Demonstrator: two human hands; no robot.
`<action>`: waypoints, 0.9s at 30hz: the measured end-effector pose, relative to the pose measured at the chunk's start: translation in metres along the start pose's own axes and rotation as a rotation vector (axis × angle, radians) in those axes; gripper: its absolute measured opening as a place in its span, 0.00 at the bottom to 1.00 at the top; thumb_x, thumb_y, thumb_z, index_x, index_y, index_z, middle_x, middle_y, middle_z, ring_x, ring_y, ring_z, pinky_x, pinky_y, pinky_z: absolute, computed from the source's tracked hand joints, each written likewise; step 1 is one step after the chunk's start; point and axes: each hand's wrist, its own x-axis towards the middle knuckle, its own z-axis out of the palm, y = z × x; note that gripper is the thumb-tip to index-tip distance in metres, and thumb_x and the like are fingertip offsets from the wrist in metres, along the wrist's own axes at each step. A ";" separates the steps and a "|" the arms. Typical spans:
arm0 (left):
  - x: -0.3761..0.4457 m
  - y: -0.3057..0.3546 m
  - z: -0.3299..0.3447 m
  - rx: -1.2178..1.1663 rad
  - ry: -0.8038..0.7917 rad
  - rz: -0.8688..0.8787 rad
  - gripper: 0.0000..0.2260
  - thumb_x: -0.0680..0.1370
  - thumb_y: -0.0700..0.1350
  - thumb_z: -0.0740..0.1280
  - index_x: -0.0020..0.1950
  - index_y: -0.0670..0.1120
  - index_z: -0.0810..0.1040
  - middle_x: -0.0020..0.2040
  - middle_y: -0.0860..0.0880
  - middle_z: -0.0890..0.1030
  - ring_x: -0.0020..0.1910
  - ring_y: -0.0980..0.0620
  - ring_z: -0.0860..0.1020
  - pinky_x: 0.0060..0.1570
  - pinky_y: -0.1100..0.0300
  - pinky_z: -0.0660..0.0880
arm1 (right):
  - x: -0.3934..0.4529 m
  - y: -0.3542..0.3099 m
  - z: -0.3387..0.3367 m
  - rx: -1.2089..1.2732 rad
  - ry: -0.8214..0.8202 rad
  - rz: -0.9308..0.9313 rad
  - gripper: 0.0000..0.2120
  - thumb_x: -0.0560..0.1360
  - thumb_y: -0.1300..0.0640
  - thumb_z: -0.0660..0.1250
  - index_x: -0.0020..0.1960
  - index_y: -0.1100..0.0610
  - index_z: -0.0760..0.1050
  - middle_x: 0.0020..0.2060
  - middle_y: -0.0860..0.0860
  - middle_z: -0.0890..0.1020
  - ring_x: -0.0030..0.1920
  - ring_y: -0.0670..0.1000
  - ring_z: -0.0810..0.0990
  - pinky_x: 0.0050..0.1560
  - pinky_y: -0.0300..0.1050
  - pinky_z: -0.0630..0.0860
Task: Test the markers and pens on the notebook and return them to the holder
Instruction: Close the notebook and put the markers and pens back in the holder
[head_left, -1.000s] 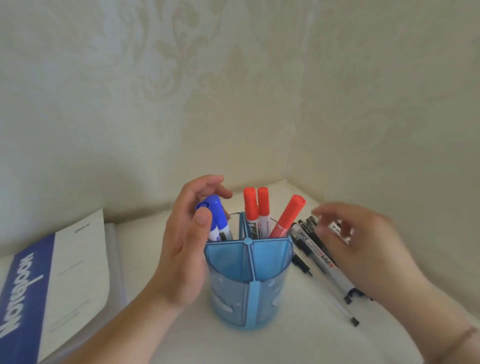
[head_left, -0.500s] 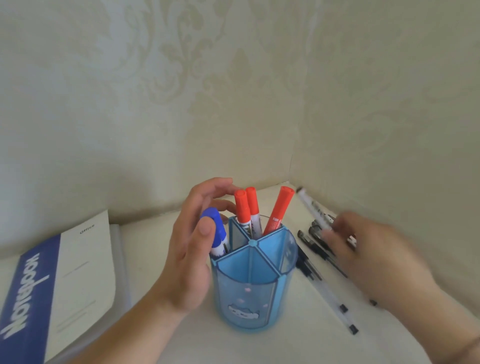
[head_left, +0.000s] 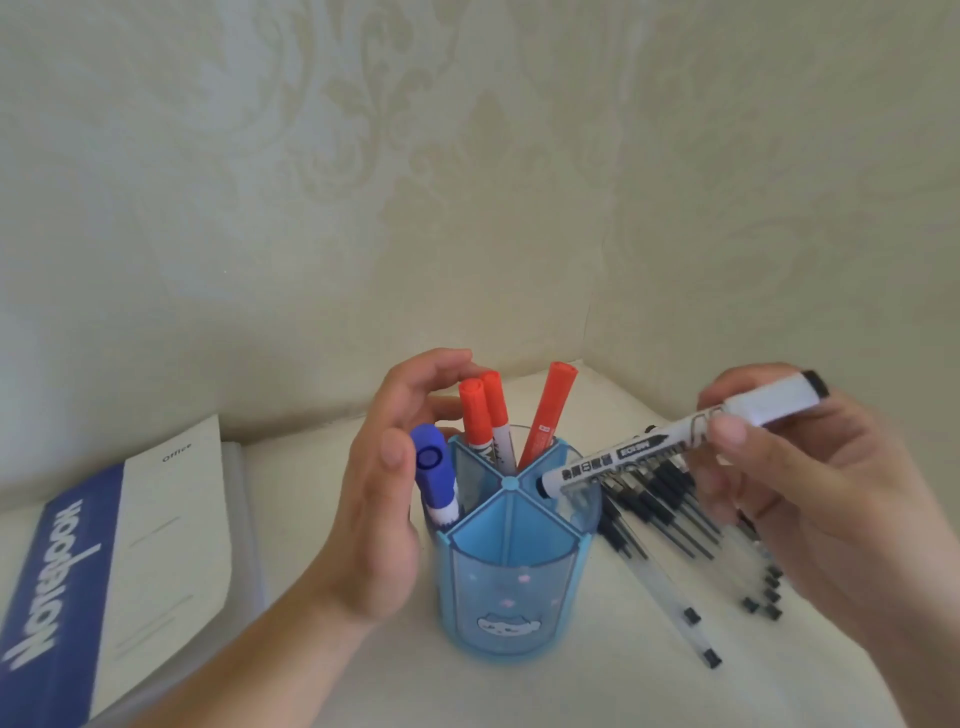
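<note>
A blue divided pen holder (head_left: 506, 587) stands on the white table. Three red-capped markers (head_left: 545, 415) stand in its back compartments, and a blue-capped marker (head_left: 435, 470) leans in the left one. My left hand (head_left: 384, 499) cups the holder's left side with its fingers curved and apart, holding nothing. My right hand (head_left: 810, 488) grips a white marker with black print (head_left: 639, 452), held slanted with its lower end over the holder's right compartment. A closed blue-and-white notebook (head_left: 130, 561) lies at the left.
Several thin black-capped pens (head_left: 670, 509) lie in a loose heap on the table to the right of the holder, under my right hand. Two patterned walls meet in a corner right behind the holder.
My right hand has lifted the white marker from the heap of pens and swung it over the holder's right compartment. My left hand stays beside the holder.
</note>
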 end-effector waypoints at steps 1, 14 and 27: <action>0.000 0.000 0.000 0.004 -0.002 -0.001 0.42 0.73 0.74 0.56 0.68 0.38 0.69 0.64 0.40 0.76 0.58 0.37 0.76 0.57 0.43 0.72 | -0.001 0.003 0.005 -0.035 0.008 -0.028 0.22 0.58 0.47 0.81 0.46 0.57 0.80 0.32 0.55 0.81 0.27 0.52 0.74 0.25 0.40 0.71; -0.001 -0.001 0.002 -0.030 -0.009 0.013 0.41 0.73 0.73 0.57 0.68 0.39 0.68 0.61 0.40 0.76 0.55 0.42 0.76 0.56 0.51 0.71 | 0.023 0.055 -0.066 -1.491 0.221 0.329 0.12 0.74 0.56 0.68 0.55 0.47 0.79 0.48 0.45 0.84 0.47 0.54 0.81 0.49 0.47 0.77; 0.000 -0.001 0.001 -0.026 -0.009 0.010 0.40 0.73 0.73 0.57 0.69 0.41 0.68 0.61 0.44 0.76 0.55 0.44 0.76 0.55 0.54 0.72 | 0.024 0.062 -0.056 -1.457 0.091 0.530 0.19 0.76 0.49 0.66 0.66 0.48 0.71 0.49 0.51 0.81 0.47 0.55 0.79 0.47 0.49 0.78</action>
